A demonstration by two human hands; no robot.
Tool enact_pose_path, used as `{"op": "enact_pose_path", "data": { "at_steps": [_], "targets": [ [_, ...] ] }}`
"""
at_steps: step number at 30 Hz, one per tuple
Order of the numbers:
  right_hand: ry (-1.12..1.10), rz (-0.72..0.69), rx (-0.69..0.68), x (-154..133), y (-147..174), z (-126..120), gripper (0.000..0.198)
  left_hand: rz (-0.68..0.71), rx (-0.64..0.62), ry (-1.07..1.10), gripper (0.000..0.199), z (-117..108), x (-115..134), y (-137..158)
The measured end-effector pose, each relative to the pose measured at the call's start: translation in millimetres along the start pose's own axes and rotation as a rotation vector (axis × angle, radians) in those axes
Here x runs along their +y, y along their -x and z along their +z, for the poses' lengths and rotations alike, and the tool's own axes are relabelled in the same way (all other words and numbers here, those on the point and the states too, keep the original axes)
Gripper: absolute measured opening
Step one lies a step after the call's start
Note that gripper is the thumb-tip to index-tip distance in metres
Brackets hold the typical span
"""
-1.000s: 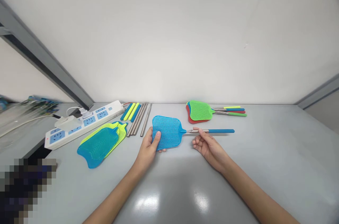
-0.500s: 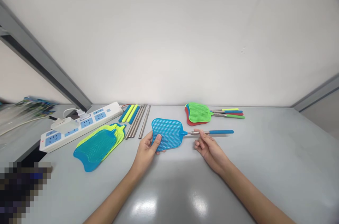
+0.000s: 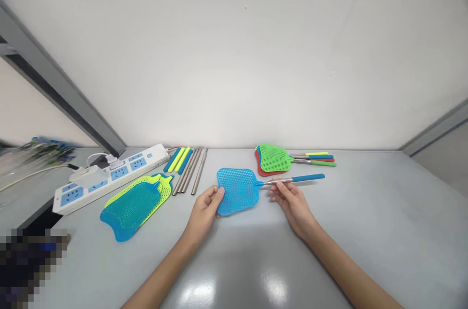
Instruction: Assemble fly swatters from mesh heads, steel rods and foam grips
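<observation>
A blue fly swatter point(image 3: 239, 193) is held up between my two hands, its mesh head to the left and its blue grip to the right. My left hand point(image 3: 205, 207) pinches the lower left edge of the head, thumb on top. The metal rod is in the closed fingers of my right hand point(image 3: 292, 202), just left of the grip. Behind it lies a stack of finished-looking swatters point(image 3: 275, 159) with green, red and blue heads. Loose metal rods point(image 3: 190, 172) and blue and yellow grips point(image 3: 178, 160) lie to the left, near loose blue and yellow swatter heads point(image 3: 133, 206).
A white power strip point(image 3: 113, 177) with plugs and cables runs along the left of the grey table point(image 3: 234, 270). Clear plastic packaging point(image 3: 40, 163) lies beyond it at far left. A pale wall point(image 3: 234, 55) closes off the back.
The swatter has shifted slightly to the right and tilted, its grip end now higher. My left hand has moved from further under the head to its edge; the right hand keeps hold of the rod.
</observation>
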State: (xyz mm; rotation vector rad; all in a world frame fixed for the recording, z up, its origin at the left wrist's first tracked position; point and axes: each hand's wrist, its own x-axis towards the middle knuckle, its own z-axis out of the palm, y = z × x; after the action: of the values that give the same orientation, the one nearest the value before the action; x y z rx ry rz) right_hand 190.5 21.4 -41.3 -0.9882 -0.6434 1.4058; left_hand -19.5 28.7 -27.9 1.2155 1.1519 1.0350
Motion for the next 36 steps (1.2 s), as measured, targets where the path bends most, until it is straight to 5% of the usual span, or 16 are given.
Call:
{"op": "enact_pose_path", "data": {
  "at_steps": [7,13,26,36],
  "targets": [
    [-0.151,-0.150,0.152,-23,-29,-39,0.013,-0.053,-0.025,-0.073,0.028,-3,-4,-1],
    [-0.246,-0.033,0.265,-29,-47,-66,0.007,-0.030,-0.082,-0.132,0.028,-5,-8,-1],
    [-0.256,-0.042,0.243,-29,-54,-66,0.011,-0.028,-0.084,-0.151,0.029,-5,-12,-4],
    [-0.028,-0.061,0.317,-41,-67,-59,0.005,0.017,-0.073,-0.161,0.031,-6,-13,-3]
  ]
}}
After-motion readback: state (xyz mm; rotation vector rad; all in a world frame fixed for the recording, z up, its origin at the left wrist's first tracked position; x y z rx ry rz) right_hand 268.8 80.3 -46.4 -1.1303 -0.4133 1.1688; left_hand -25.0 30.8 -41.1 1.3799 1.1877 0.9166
